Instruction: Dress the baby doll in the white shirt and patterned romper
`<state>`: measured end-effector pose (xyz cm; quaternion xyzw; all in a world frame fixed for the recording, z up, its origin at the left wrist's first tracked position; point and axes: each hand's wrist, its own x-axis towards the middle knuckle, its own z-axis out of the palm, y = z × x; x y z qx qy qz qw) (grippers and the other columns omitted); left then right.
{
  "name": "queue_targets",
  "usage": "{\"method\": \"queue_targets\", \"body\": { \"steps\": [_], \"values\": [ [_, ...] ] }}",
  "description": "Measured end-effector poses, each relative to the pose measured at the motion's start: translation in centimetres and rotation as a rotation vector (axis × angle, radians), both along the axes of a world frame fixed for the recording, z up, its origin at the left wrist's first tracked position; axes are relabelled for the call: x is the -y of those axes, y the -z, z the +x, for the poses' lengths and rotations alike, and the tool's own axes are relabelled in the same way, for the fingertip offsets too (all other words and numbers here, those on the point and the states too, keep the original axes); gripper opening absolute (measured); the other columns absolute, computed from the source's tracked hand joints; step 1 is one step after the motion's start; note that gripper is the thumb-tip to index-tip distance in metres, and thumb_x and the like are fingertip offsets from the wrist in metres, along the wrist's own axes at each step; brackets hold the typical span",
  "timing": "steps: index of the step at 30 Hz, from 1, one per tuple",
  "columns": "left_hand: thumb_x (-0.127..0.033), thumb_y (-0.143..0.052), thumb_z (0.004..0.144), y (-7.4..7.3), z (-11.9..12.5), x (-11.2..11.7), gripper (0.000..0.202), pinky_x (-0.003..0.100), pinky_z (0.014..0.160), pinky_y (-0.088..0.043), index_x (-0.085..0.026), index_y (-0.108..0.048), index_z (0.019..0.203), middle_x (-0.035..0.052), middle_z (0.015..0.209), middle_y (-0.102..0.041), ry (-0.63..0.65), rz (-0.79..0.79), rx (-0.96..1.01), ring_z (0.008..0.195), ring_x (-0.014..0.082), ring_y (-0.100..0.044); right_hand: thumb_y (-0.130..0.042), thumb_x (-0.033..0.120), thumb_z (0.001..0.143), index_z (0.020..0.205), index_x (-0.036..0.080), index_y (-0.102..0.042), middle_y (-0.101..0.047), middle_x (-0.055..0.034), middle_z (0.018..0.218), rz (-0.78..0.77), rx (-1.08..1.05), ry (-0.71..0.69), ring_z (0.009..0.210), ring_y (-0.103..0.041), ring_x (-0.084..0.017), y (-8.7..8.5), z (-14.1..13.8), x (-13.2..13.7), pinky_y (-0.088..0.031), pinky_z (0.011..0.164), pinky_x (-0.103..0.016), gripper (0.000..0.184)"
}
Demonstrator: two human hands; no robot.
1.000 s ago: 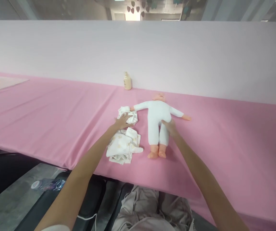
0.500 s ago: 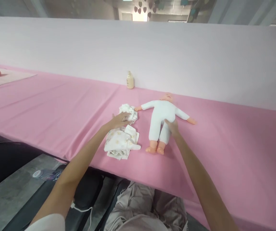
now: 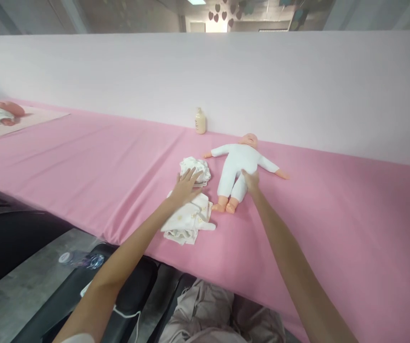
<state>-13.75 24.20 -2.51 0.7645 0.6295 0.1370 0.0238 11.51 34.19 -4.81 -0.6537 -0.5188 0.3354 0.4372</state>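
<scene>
On the pink-covered table lies a baby doll [image 3: 240,159] on its back, dressed in a white suit, with arms spread and bare feet towards me. My right hand [image 3: 251,181] grips the doll at the hip and upper thigh; part of the fingers is hidden. My left hand [image 3: 187,189] is open, palm down with fingers spread. Its fingertips reach over the near edge of a crumpled white cloth bundle [image 3: 199,169]. Below that hand is a folded white baby garment [image 3: 187,219] with a small yellowish print, partly covered by the hand.
A cream pump bottle [image 3: 200,121] stands against the white partition [image 3: 137,76]. Another doll [image 3: 1,113] lies on a pale mat at the far left of the pink tablecloth [image 3: 101,152]. Lower left, a plastic bottle [image 3: 81,259] and a white cable rest on a black chair [image 3: 129,286].
The doll has shifted away from me and slightly left, with my right hand still on it. My left hand's fingers have spread wider over the bundle. The view has shifted slightly.
</scene>
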Motion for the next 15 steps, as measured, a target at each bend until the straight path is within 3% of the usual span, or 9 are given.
{"method": "queue_targets", "body": {
  "steps": [3,7,11,15],
  "values": [
    [-0.049,-0.050,0.080,0.6,-0.2,-3.8,0.066,0.065,0.103,-0.018,-0.033,-0.028,0.140,0.0043,0.152,-0.017,-0.035,-0.132,0.001,0.137,0.0379,-0.013,-0.055,0.032,0.082,0.126,0.004,-0.038,-0.051,-0.0174,0.124,0.050,-0.033,0.054,0.105,-0.049,-0.016,0.4,0.0,-1.1,-0.039,0.090,-0.028,0.055],
    [-0.036,-0.056,0.073,1.9,-2.0,-7.0,0.060,0.046,0.107,-0.028,-0.028,-0.044,0.131,0.0035,0.141,-0.040,0.125,-0.154,0.008,0.131,0.0291,-0.031,-0.061,0.028,0.078,0.125,0.006,-0.040,-0.052,-0.0164,0.125,0.029,-0.070,-0.085,0.105,-0.050,-0.017,0.4,0.5,-2.1,-0.040,0.088,-0.028,0.056],
    [-0.034,-0.054,0.072,2.1,-3.8,-7.7,0.057,0.034,0.108,-0.029,-0.020,-0.049,0.127,0.0052,0.134,-0.048,0.316,-0.146,0.060,0.125,0.0232,-0.040,-0.059,0.027,0.079,0.127,0.006,-0.038,-0.052,-0.0151,0.124,0.026,-0.100,-0.211,0.101,-0.051,-0.015,0.1,0.4,-1.9,-0.042,0.084,-0.026,0.057],
    [-0.040,-0.054,0.074,0.6,-3.7,-6.1,0.065,0.037,0.111,-0.022,-0.026,-0.041,0.135,0.0016,0.146,-0.034,0.292,-0.209,0.072,0.134,0.0257,-0.028,-0.059,0.032,0.080,0.128,0.006,-0.038,-0.051,-0.0139,0.125,0.015,-0.069,-0.269,0.106,-0.048,-0.015,-0.7,-0.7,-1.4,-0.038,0.090,-0.025,0.058]
  ]
}}
